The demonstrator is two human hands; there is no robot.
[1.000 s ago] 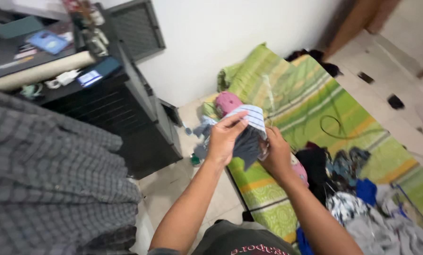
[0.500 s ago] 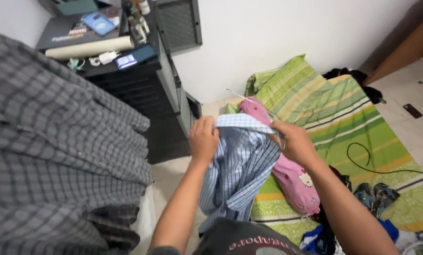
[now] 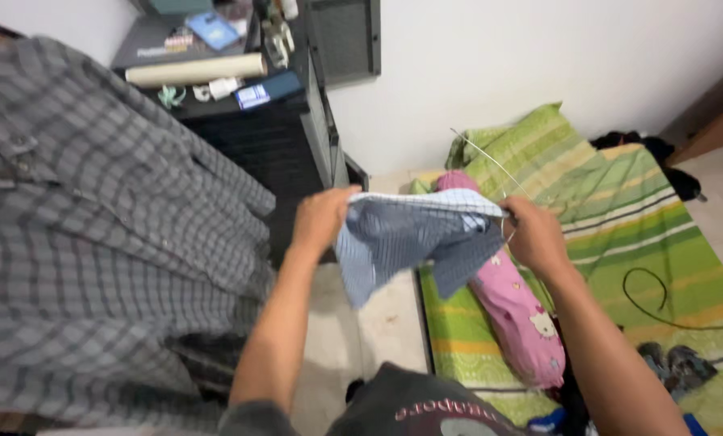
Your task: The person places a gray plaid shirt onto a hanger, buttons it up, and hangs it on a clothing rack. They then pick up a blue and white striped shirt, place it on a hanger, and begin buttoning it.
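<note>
Both hands grip a blue-checked cotton shirt (image 3: 414,234) — left hand (image 3: 323,220) at nine o'clock, right hand (image 3: 535,236) at three — fingers clamped on its cloth.

Blue-and-white checked shirt (image 3: 414,238) held up in the air.

The garment is gripped at its upper edge, one end pinched by the left hand (image 3: 323,220) and the other by the right hand (image 3: 535,236), so that the top edge is stretched almost level between them. The cloth is bunched and folded over itself, the lighter checked band lying along the top, the darker folds sagging below to uneven points. A thin wire hanger (image 3: 491,165) is seen at its right end.
</note>
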